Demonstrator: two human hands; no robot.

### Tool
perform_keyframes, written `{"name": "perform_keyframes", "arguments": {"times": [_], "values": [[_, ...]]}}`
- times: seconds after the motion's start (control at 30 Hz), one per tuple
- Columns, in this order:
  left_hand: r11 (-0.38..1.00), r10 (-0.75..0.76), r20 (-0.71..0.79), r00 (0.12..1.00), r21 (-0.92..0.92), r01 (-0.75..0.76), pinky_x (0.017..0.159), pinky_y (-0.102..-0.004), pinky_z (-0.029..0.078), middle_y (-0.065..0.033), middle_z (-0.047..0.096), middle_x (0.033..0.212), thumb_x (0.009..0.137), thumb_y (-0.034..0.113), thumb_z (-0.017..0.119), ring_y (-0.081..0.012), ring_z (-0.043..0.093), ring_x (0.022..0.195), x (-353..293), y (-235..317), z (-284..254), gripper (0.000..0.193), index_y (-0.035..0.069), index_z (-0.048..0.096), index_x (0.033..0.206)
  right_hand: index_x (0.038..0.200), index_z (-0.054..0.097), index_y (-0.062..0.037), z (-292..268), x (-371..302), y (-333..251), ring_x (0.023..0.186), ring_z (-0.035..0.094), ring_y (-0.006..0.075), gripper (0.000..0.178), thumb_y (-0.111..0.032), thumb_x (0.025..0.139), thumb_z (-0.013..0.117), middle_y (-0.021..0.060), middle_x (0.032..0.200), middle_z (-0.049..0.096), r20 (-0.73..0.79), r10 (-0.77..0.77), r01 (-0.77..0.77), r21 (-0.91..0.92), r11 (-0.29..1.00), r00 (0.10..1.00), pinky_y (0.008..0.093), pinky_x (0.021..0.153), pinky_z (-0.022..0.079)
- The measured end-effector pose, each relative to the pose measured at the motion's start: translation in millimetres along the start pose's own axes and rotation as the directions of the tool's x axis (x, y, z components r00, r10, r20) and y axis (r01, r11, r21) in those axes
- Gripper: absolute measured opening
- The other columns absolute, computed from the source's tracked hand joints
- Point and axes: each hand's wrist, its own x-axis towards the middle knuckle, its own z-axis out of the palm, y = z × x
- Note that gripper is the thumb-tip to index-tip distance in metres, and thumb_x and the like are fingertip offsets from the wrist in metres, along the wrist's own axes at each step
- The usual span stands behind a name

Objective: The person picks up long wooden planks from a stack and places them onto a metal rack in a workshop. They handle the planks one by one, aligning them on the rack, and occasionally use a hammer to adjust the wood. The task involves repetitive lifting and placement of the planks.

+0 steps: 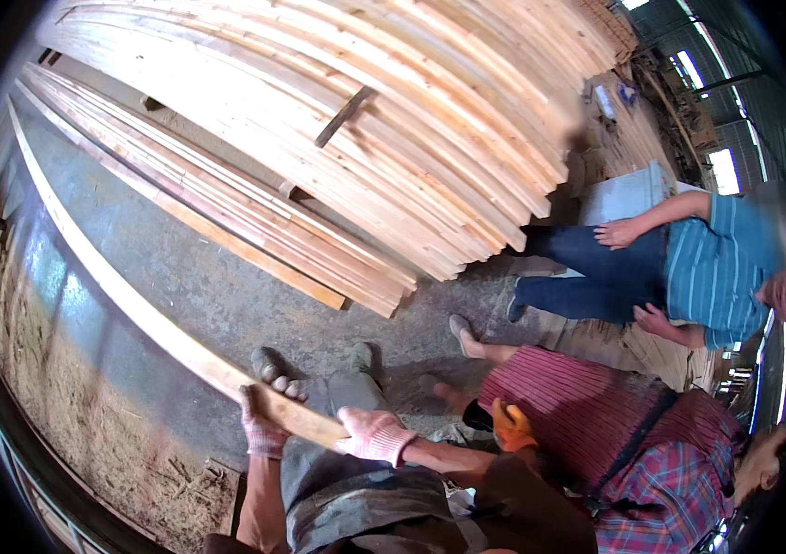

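My left hand (266, 436) is wrapped around the long pale plank (185, 347) from below, and my right hand (376, 434) is clasped over its near end, so I have both hands gripping one end while the rest runs away to the upper left of the frame. That is where I see the main risk: with so much length beyond my grip, I judge a small turn of my wrists could swing the far tip widely, and I cannot tell whether anything props it there. My knitted gloves might slide on smooth wood, and if they did, this end could drop toward my shoe (362, 357), just below in the lower centre. Swung toward the top, the plank could knock the low row of boards (227, 208) on the concrete floor (167, 263), or jar the big lumber stack (254, 120) behind it, where a short dark batten (344, 116) lies loosely across the top. On my right, a co-worker's orange glove (511, 425) is near my forearm, so drawing my elbow back sharply could bump that person. Splinters along the edge are possible too, though too fine to see.
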Motion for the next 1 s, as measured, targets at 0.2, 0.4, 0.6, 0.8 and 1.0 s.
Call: {"name": "perform_keyframes", "arguments": {"times": [0.2, 0.4, 0.6, 0.8, 1.0], "values": [[0.973, 0.198, -0.125, 0.972, 0.148, -0.179, 0.073, -0.0516, 0.059, -0.0049, 0.065, 0.092, 0.093, 0.061, 0.066, -0.0249, 0.066, 0.078, -99, 14, -14, 0.072, 0.009, 0.055, 0.142, 0.117, 0.063, -0.0019, -29, -52, 6, 0.106, 0.069, 0.0413, 0.052, -0.046, 0.089, 0.067, 0.0238, 0.110, 0.072, 0.183, -0.358, 0.374, -0.058, 0.926, 0.916, 0.0523, 0.093, 0.051], [0.922, 0.321, -0.272, 0.907, 0.311, -0.232, 0.075, -0.0504, 0.056, -0.0050, 0.062, 0.090, 0.095, 0.053, 0.064, -0.0251, 0.062, 0.079, -217, 43, -76, 0.061, 0.005, 0.060, 0.132, 0.107, 0.066, -0.0009, -88, -56, 4, 0.092, 0.073, 0.0413, 0.043, -0.039, 0.088, 0.061, 0.0250, 0.099, 0.073, 0.143, -0.284, 0.317, -0.451, 0.834, 0.948, 0.0527, 0.078, 0.055], [0.862, 0.358, -0.568, 0.741, 0.505, -0.030, 0.069, -0.0414, 0.059, -0.0098, 0.069, 0.083, 0.096, 0.036, 0.065, -0.0276, 0.068, 0.072, -299, 50, -100, 0.035, 0.003, 0.070, 0.107, 0.116, 0.070, -0.0050, -77, -64, 11, 0.114, 0.066, 0.0373, 0.051, -0.049, 0.090, 0.071, 0.0225, 0.118, 0.071, -0.226, -0.051, 0.018, -0.146, 0.989, 0.973, 0.0455, 0.097, 0.051], [0.623, 0.469, -0.651, 0.597, 0.722, 0.299, 0.070, -0.0378, 0.059, -0.0111, 0.075, 0.086, 0.093, 0.018, 0.061, -0.0248, 0.074, 0.079, -386, -8, -201, 0.015, 0.009, 0.072, 0.093, 0.123, 0.068, -0.0030, 40, -2, -45, 0.119, 0.065, 0.0365, 0.058, -0.049, 0.089, 0.066, 0.0242, 0.122, 0.070, 0.214, -0.121, 0.199, -0.398, 0.895, 0.969, 0.0452, 0.101, 0.049], [0.296, 0.583, -0.554, 0.595, 0.826, 0.479, 0.082, -0.0445, 0.058, -0.0209, 0.075, 0.094, 0.095, 0.039, 0.054, -0.0380, 0.073, 0.094, -462, -47, -189, 0.036, 0.012, 0.076, 0.099, 0.115, 0.068, -0.0010, 75, 46, -216, 0.088, 0.072, 0.0284, 0.046, -0.041, 0.092, 0.067, 0.0169, 0.099, 0.074, 0.120, -0.370, 0.389, -0.304, 0.870, 0.921, 0.0413, 0.084, 0.055]]}}
